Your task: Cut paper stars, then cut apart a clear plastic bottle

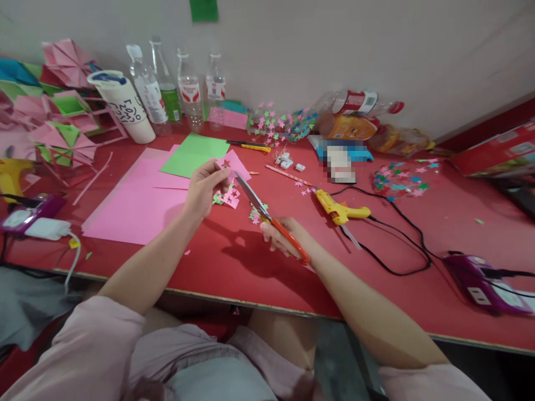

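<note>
My left hand (205,186) pinches a small piece of pink paper (234,162) with a star-shaped hole in it. In my right hand (281,238) is a pair of scissors (288,236) with orange handles, its blades pointing up and left at the pink paper's edge. Whether the blades touch the paper I cannot tell. Below the left hand lie punched pink and green paper scraps (229,197). A little pile of paper stars (256,214) sits by the scissor blades, partly hidden. Pink sheets (129,206) and a green sheet (194,155) rest to the left.
A yellow glue gun (340,209) with a black cord lies right of the scissors. Purple power strips (472,281) sit at both sides. Plastic bottles (190,94) and a white cup (125,108) stand along the wall. A yellow cutter (251,146) lies behind the green sheet.
</note>
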A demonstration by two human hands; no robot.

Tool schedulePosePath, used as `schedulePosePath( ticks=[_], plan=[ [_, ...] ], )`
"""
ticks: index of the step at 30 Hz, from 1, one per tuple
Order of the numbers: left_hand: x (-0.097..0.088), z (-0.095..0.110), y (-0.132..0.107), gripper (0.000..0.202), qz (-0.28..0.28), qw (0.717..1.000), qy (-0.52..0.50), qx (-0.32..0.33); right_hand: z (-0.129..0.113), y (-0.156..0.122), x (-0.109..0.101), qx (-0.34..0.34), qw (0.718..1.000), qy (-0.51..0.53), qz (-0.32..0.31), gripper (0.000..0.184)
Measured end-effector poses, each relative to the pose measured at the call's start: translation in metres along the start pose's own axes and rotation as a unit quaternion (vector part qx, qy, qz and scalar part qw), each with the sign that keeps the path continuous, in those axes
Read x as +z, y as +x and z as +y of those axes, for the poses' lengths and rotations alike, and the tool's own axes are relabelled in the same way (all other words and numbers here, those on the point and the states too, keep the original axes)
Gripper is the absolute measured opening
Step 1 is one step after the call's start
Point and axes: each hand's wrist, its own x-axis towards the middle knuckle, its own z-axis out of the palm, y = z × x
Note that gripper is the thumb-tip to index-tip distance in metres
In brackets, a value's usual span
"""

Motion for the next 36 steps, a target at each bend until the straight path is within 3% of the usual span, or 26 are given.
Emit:
schedulePosePath(
  ticks=[10, 20, 36],
  plan=[
    [0.004, -0.001, -0.003, 0.015, -0.018, 0.999, -0.04, -0.012, 0.0, -0.002, 0.002, -0.012, 1.0, 0.013, -0.008, 0.055],
    [0.014, -0.006, -0.009, 0.014, 0.005, 0.998, -0.055, -0.021, 0.001, -0.005, 0.01, -0.055, 0.996, 0.069, -0.031, 0.059],
    [0.011, -0.009, -0.006, 0.013, -0.015, 1.0, -0.016, -0.002, -0.006, -0.014, 0.014, -0.035, 0.998, 0.046, 0.017, 0.056]
  ],
)
